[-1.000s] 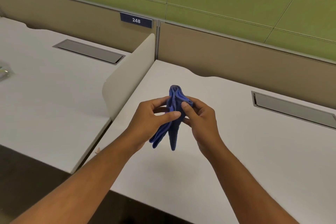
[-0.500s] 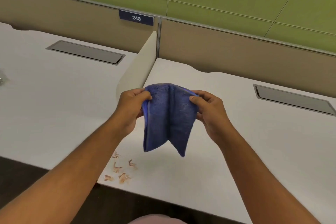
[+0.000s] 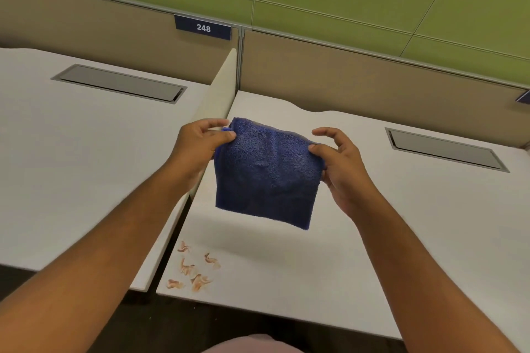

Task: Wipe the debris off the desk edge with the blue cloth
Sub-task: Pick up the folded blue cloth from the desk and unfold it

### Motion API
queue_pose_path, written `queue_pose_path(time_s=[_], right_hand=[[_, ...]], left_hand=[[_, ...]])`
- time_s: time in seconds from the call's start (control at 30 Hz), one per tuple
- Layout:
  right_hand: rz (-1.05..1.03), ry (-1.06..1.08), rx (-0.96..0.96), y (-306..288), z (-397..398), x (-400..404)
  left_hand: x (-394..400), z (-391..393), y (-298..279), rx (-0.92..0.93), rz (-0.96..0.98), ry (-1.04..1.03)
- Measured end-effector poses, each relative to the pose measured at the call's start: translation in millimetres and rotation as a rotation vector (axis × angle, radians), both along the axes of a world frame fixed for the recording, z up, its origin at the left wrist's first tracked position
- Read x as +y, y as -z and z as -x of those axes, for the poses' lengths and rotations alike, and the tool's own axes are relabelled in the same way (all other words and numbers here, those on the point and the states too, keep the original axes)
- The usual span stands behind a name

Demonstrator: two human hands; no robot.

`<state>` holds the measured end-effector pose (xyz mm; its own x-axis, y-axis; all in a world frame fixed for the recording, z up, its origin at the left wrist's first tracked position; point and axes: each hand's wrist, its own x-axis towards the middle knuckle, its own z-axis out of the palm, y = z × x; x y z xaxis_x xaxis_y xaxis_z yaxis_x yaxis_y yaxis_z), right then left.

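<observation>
Blue cloth (image 3: 266,175) stretched between hands, debris (image 3: 195,269) by desk edge (image 3: 258,309)

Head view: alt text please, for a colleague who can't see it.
Both hands, left and right, hold a blue cloth spread above a white desk. Orange-brown debris lies near the desk's front left edge, untouched.

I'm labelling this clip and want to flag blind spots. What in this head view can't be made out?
- Desk surface behind the blue cloth: hidden by the cloth.
- Debris material: pieces too small to identify.
- Left hand and right hand fingers behind the cloth: covered by it.
- Blue tag at right: cut off by the frame edge.
- Pinkish item at bottom: cut off.
</observation>
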<state>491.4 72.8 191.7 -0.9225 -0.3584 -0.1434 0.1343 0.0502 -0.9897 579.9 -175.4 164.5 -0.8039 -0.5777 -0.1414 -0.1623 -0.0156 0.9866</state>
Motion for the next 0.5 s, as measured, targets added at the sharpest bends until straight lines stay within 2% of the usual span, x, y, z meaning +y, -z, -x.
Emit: queue_pose_path(time_s=[0.07, 0.1, 0.17, 0.23, 0.33, 0.5], right_hand=[[0.009, 0.009, 0.006, -4, -8, -1], [0.019, 0.003, 0.006, -6, -13, -3], [0.041, -0.013, 0.001, -9, -23, -8], [0.014, -0.003, 0.03, -10, -33, -13], [0.002, 0.032, 0.062, -13, -44, -16], [0.005, 0.104, 0.057, -13, -54, -13]], left_hand=[[13, -4, -6, -0.003, 0.334, -0.14], [23, -9, -10, 0.057, 0.461, -0.147], [47, -20, -22, 0.178, 0.573, 0.047], [73, -30, -31, 0.147, 0.737, 0.248], [93, -32, -35, 0.09, 1.092, 0.241], [97, -29, -41, 0.099, 1.267, 0.186]])
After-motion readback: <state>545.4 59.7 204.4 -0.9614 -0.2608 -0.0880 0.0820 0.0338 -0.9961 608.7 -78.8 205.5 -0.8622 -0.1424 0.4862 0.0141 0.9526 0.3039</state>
